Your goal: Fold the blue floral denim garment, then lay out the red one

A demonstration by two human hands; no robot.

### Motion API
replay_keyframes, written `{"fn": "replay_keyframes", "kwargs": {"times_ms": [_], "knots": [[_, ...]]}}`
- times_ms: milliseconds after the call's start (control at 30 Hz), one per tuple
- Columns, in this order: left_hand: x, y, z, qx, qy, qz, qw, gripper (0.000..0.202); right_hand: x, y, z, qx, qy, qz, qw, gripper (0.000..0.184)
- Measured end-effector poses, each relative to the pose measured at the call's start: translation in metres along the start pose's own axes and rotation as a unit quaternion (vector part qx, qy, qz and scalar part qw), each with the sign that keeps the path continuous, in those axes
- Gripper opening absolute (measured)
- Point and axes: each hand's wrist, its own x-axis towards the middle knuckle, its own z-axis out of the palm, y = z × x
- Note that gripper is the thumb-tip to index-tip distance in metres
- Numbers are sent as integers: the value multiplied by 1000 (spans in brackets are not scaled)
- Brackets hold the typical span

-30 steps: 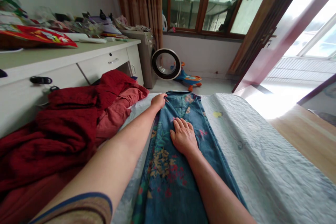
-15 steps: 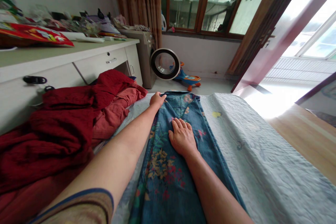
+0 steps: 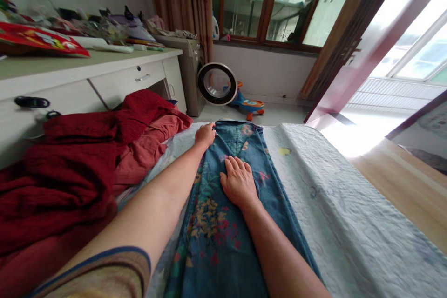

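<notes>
A pair of blue jeans (image 3: 223, 233) with a flower pattern lies flat along the bed. At the far left corner of the waistband, my left hand (image 3: 205, 135) has its fingers curled on the denim edge. My right hand (image 3: 238, 180) rests flat on the middle of the jeans, fingers stretched out and together, palm down.
The bed has a pale quilted cover (image 3: 335, 205). A heap of dark red clothes (image 3: 77, 167) lies on its left side, against a white desk (image 3: 91, 79) covered with clutter. Beyond the bed's foot stand a round fan (image 3: 216, 84) and a toy car (image 3: 249, 104). A door (image 3: 366, 42) stands ajar at right.
The view has shifted slightly to the right. Both hands stay on the jeans in nearly the same places.
</notes>
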Motion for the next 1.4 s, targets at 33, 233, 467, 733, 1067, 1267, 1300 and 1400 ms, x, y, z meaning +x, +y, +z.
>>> {"fn": "replay_keyframes", "kwargs": {"times_ms": [33,233,467,733,1067,1267,1300,1400], "knots": [[-1,-1,-1,4,0,13,1000,32,0,0,0,1,-1,0,1000,52],[-6,-10,-11,25,37,-27,999,42,0,0,-1,2,2,0,1000,52],[-30,-4,-26,41,74,-14,996,40,0,-1,-1,-4,-5,4,1000,52],[-55,21,-6,119,-119,95,981,61,0,0,1,1,-4,1,1000,52],[-59,26,-3,149,-64,50,986,64,0,0,1,-5,-3,3,1000,53],[-59,25,-4,121,-37,51,991,55,1,0,1,-3,-6,-1,1000,52],[-58,24,-4,119,-41,45,991,57,1,0,1,-4,-8,-1,1000,52],[-55,22,-1,119,-68,20,990,68,1,0,1,-9,-12,-2,1000,52]]}}
